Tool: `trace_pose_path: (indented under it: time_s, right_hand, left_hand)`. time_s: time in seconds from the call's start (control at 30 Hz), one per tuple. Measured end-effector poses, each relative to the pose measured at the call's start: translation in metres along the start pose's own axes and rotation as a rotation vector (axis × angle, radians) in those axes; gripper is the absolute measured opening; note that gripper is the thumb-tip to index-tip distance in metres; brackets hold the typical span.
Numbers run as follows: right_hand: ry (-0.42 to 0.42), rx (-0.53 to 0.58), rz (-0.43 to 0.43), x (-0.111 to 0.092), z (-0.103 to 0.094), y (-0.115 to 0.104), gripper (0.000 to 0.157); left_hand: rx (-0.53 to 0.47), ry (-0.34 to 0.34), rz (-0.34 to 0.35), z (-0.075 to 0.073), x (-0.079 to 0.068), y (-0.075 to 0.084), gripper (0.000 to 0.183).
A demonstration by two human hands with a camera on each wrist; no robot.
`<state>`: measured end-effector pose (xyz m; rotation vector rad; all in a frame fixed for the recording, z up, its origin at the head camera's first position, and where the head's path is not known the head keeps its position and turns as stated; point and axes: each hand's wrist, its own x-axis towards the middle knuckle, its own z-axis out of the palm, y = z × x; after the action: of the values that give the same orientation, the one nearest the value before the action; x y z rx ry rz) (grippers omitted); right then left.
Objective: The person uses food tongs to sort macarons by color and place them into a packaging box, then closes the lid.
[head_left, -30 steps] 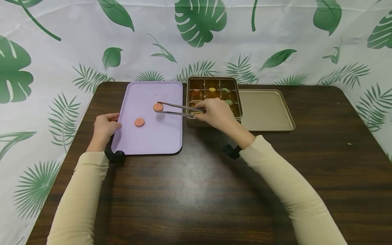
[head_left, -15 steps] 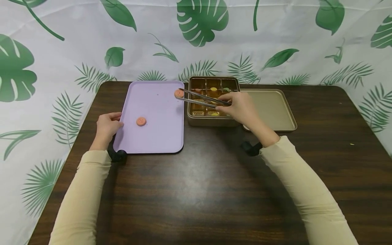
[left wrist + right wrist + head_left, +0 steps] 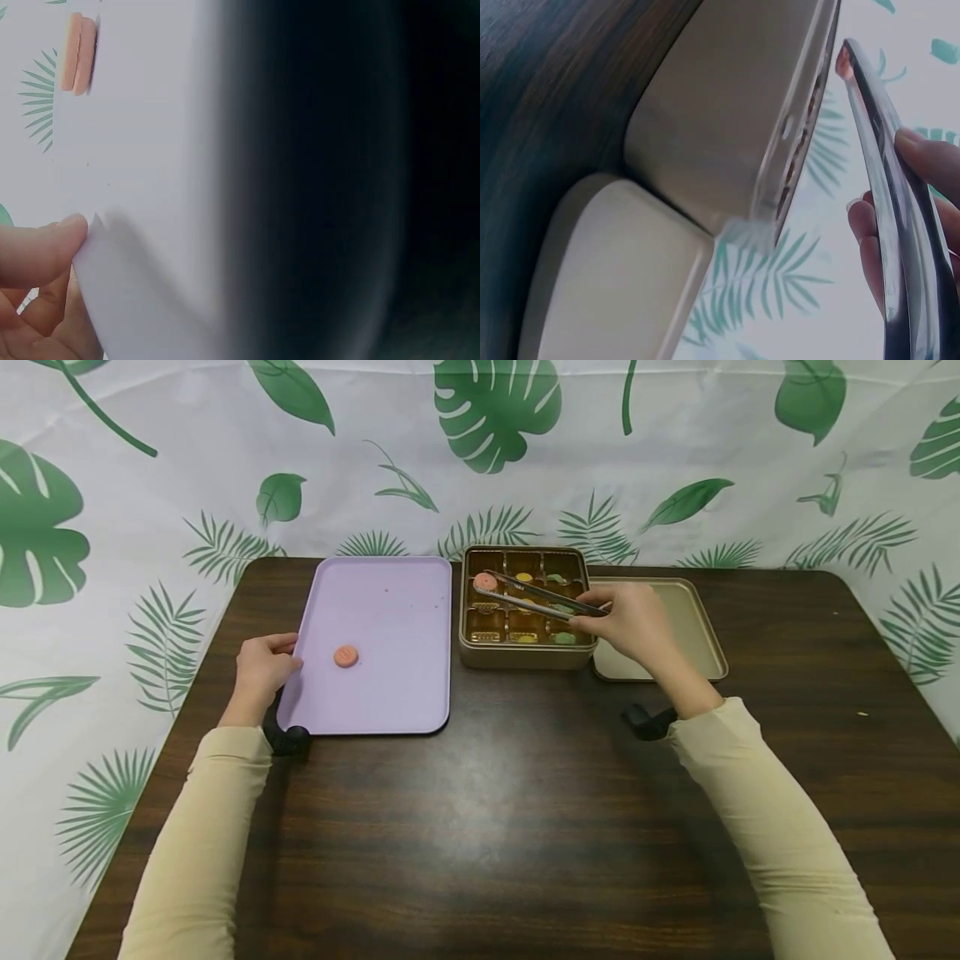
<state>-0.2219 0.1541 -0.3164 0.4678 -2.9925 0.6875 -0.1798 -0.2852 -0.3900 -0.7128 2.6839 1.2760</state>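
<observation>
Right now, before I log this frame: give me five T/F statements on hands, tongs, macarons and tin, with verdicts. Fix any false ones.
1. The right hand holds the metal tongs. True.
2. The left hand holds a macaron. False: it pinches the left edge of the lilac tray.
3. One orange macaron lies on the lilac tray. True.
4. The gripped macaron is over the lilac tray. False: the metal tongs hold it over the left side of the open gold tin.
5. The gold lid covers the gold tin. False: it lies on the wood-grain table, to the right of the gold tin.
</observation>
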Motion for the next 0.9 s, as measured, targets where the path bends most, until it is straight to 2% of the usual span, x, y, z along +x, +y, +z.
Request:
trace_pose_path:
  time_s: [0.43, 0.9]
  right_hand:
    - [-0.042, -0.004, 0.046, -0.001, 0.001, 0.013, 0.037]
    - [-0.072, 0.021, 0.054, 0.002, 0.001, 0.014, 0.037]
  left_hand:
    - [-0.022, -0.017, -0.008, 0.000, 0.000, 0.000, 0.049]
    - [-0.019, -0.022, -0.023, 0.001, 0.001, 0.000, 0.049]
